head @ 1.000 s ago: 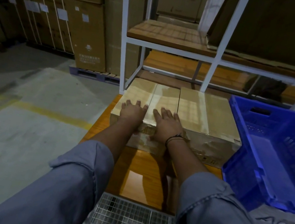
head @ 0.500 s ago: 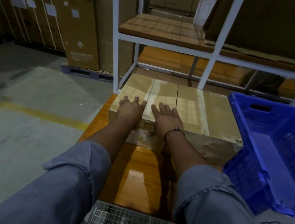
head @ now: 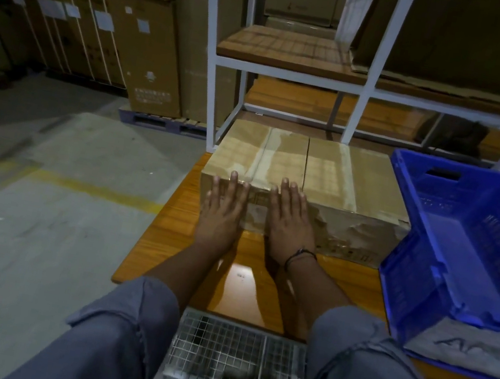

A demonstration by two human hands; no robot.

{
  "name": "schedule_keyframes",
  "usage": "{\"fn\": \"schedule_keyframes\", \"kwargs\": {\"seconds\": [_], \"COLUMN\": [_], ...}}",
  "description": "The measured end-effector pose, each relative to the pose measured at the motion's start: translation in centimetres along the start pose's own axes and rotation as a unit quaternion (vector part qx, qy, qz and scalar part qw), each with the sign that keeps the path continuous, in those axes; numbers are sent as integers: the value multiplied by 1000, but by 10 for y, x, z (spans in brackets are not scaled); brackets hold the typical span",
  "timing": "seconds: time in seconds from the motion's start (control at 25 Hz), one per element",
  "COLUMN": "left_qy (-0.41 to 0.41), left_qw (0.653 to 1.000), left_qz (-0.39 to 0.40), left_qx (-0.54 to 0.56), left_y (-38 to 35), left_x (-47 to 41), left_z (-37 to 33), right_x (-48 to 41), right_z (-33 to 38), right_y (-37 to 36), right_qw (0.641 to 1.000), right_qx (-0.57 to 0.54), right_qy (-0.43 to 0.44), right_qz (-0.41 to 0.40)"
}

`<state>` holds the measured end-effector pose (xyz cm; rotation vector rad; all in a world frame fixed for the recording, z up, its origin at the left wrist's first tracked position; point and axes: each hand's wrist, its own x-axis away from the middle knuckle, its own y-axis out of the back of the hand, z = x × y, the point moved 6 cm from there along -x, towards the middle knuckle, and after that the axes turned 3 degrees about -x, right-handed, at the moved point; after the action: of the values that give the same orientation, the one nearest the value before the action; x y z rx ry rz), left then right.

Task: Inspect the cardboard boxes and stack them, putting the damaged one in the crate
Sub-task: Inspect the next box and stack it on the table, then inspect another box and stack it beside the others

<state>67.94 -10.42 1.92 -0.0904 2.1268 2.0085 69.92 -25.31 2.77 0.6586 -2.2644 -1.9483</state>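
A taped cardboard box lies on the wooden table. The cardboard on its near side is torn and scuffed towards the right. My left hand lies flat against the left part of that near side, fingertips reaching the top edge. My right hand, with a dark band at the wrist, lies flat beside it, fingers straight. Right of the box stands a blue plastic crate, which holds nothing that I can see.
A white metal rack with wooden shelves stands just behind the box. Stacks of large cartons on pallets fill the back left. A wire mesh basket sits at the table's near edge. Concrete floor with a yellow line lies to the left.
Both hands have slid back from the box's top onto its near side. The box now shows more of its torn front face.
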Motion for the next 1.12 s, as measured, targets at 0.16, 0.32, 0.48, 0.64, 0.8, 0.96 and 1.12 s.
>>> {"fn": "schedule_keyframes", "kwargs": {"seconds": [0.16, 0.32, 0.48, 0.64, 0.8, 0.96, 1.12], "left_qy": [-3, 44, 62, 127, 206, 278, 354], "left_qw": [999, 996, 994, 990, 976, 957, 931], "left_qz": [-5, -59, -62, -41, -9, 7, 12], "left_qx": [-32, -45, -61, -49, -70, -86, -92], "left_y": [-9, -20, -22, -19, -24, -20, -14], "left_x": [46, 107, 157, 215, 293, 360, 437], "left_z": [4, 19, 32, 50, 88, 122, 148], "right_x": [41, 87, 108, 128, 149, 169, 204], "right_z": [11, 44, 77, 113, 178, 246, 320], "right_y": [-9, -15, -11, -6, 1, 8, 16], "right_qw": [997, 995, 994, 990, 979, 964, 933], "right_qx": [-55, -95, -100, -111, -116, -117, -142], "right_qy": [-30, -10, 35, 86, 167, 238, 325], "right_qz": [39, 18, 12, 15, 24, 37, 56]}}
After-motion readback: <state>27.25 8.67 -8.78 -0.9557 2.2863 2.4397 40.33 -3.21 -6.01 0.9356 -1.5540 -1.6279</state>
